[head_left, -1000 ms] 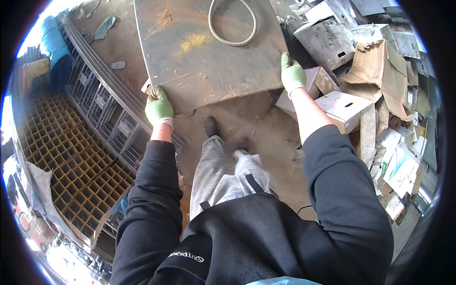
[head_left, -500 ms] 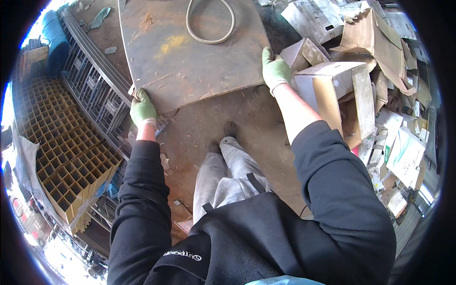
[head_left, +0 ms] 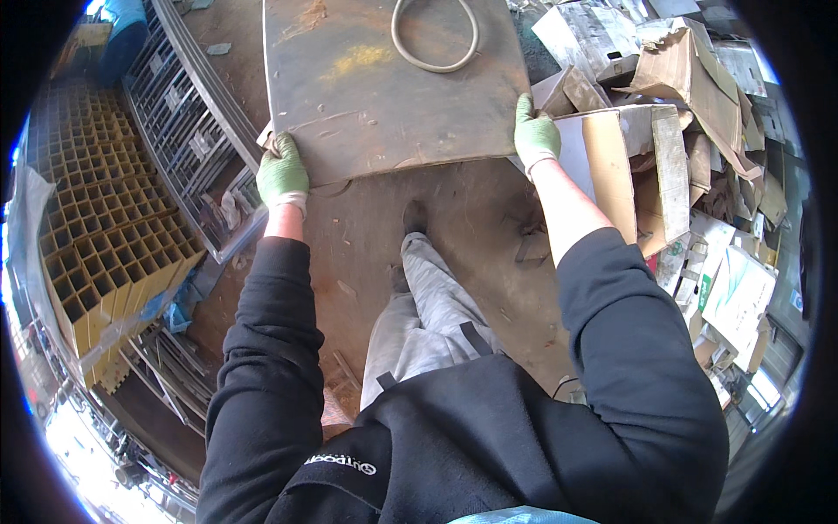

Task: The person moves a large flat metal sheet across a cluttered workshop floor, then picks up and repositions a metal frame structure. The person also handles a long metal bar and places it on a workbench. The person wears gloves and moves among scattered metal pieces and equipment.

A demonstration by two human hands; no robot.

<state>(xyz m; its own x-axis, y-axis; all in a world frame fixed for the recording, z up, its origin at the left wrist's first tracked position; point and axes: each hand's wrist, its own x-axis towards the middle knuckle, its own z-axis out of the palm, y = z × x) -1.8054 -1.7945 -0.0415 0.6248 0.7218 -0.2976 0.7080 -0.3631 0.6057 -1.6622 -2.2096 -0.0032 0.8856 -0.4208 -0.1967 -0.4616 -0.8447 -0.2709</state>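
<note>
1. Filling the upper middle of the view, a big rusty brown metal sheet (head_left: pixel 393 96) is held up off the dirt floor (head_left: pixel 454 236), gripped at its two near corners; a yellowish smear marks its face.
2. Running along the person's left, a long grey metal grating (head_left: pixel 188 148) lies on the ground; beside it sits a yellow honeycomb grid (head_left: pixel 105 262) of square cells.
3. Piling up on the right, torn cardboard boxes (head_left: pixel 663 148) crowd close to the sheet's right edge; flat papers lie lower down.
4. Resting on the sheet's top face, a loop of grey cable (head_left: pixel 434 35) curls in a ring near the far end.
5. Clamping the near left corner, the left hand (head_left: pixel 282 173) in a green glove curls its fingers tightly over the edge; fingers pressed together, pinching the sheet.
6. Gripping the near right corner, the right hand (head_left: pixel 535 135), also green-gloved, wraps the edge with fingers closed together on top; the thumb is hidden under the sheet.
7. Peeking out below the sheet, a dark shoe (head_left: pixel 415 216) stands on the floor.
</note>
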